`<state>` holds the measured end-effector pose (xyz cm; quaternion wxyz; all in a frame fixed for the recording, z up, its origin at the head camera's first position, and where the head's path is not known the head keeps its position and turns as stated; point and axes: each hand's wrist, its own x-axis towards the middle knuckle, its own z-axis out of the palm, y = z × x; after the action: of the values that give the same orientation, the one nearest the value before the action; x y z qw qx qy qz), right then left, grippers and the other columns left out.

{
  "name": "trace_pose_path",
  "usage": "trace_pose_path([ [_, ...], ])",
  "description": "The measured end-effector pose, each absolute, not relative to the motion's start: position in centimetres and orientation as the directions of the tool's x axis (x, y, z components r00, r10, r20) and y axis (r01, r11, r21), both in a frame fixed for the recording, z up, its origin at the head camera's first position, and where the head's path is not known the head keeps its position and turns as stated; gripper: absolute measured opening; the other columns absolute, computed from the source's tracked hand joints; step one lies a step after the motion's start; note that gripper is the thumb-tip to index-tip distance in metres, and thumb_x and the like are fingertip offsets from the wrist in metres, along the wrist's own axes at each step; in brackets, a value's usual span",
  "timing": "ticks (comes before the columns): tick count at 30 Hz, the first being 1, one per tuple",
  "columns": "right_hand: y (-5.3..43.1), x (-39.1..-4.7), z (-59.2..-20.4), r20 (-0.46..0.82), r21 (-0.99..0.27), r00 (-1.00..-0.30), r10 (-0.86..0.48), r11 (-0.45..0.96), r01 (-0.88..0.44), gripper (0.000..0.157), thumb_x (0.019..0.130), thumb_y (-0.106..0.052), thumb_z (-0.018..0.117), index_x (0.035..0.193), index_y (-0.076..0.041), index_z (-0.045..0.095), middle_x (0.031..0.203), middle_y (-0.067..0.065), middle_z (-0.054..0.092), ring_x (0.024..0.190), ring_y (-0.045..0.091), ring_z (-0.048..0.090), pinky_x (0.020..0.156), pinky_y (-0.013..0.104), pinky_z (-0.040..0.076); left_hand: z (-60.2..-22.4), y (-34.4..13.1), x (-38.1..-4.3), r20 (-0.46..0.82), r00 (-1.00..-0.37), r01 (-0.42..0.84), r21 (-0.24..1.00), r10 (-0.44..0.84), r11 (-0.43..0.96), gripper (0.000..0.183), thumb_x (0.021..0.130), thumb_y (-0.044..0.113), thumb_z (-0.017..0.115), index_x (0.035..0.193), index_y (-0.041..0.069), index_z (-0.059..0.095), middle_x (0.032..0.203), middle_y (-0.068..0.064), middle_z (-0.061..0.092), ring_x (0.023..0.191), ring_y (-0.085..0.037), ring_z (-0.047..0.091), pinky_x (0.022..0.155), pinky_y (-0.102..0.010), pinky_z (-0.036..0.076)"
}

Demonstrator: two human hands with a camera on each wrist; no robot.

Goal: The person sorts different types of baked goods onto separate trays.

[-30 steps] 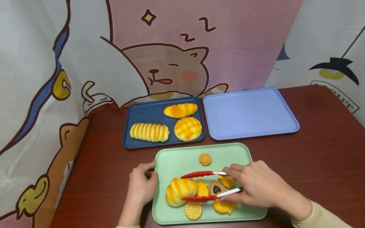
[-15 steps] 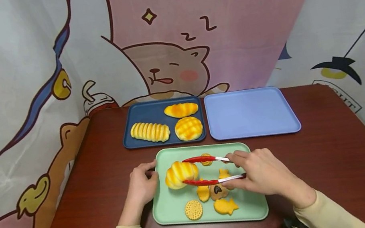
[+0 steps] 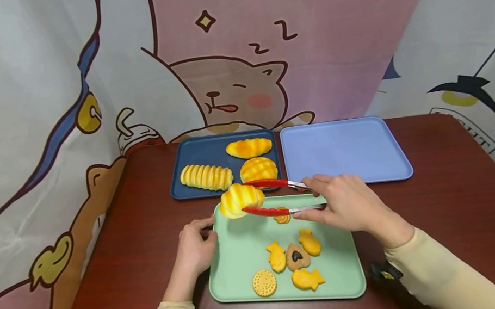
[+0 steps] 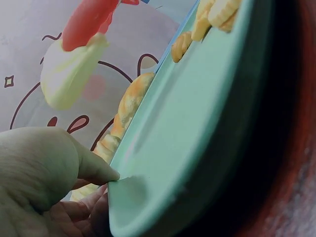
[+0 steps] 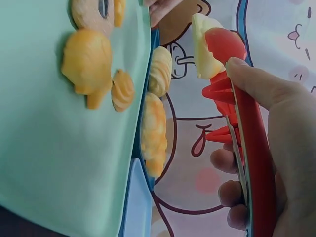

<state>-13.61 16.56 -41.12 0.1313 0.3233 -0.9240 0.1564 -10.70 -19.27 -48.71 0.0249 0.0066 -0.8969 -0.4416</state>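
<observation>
My right hand [image 3: 351,201] grips a pair of red-tipped tongs [image 3: 265,211], which hold a striped yellow bread roll [image 3: 238,200] in the air. In the head view the roll appears over the far left edge of the green tray [image 3: 236,261]. My left hand [image 3: 196,246] pinches that tray's left rim; in the left wrist view the thumb [image 4: 96,168] lies on the rim. Fish-shaped cookies [image 3: 307,279], a round dotted biscuit [image 3: 264,283], a heart-centred cookie [image 3: 297,256] and a swirl cookie [image 3: 282,218] lie on the green tray. The tongs partly cover the swirl cookie.
Behind, a navy tray [image 3: 197,149] bears a ridged loaf [image 3: 205,177], an oblong bun [image 3: 248,148] and a round checked bun [image 3: 258,170]. Beside it on the right is a light blue tray [image 3: 344,154]. A cartoon-printed cloth [image 3: 329,24] hangs around the brown table [image 3: 464,227].
The tongs have lifted the bread roll off the green tray and carried it away from me, toward the navy tray. My left hand stays at the rim.
</observation>
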Motion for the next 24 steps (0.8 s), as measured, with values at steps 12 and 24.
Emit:
trace_pose_path([
  [12,15.0,-16.9,-40.8,0.398,-0.217,-0.741,-0.541,0.729,-0.649,0.057,0.083,-0.065,0.082,0.105,-0.014,0.07,0.079,-0.005,0.062,0.049,0.009,0.042,0.043,0.029,0.036,-48.5,-19.2,-10.9,-0.002,-0.999,-0.023,0.784,-0.034,0.621,0.043,0.095,-0.003,0.06,0.137,0.001,0.071,0.137,-0.015,0.068,0.055,-0.014,0.048,0.051,-0.031,0.041],
  [24,11.7,-20.3,-40.2,0.35,-0.234,-0.771,-0.532,0.747,-0.622,0.075,0.089,-0.071,0.071,0.125,-0.005,0.074,0.085,0.001,0.068,0.056,0.015,0.055,0.049,0.035,0.046,-47.9,-19.2,-11.0,-0.023,-0.998,-0.059,0.779,-0.065,0.624,0.042,0.093,-0.002,0.063,0.133,0.004,0.074,0.127,-0.013,0.073,0.049,-0.011,0.029,0.051,-0.028,0.031],
])
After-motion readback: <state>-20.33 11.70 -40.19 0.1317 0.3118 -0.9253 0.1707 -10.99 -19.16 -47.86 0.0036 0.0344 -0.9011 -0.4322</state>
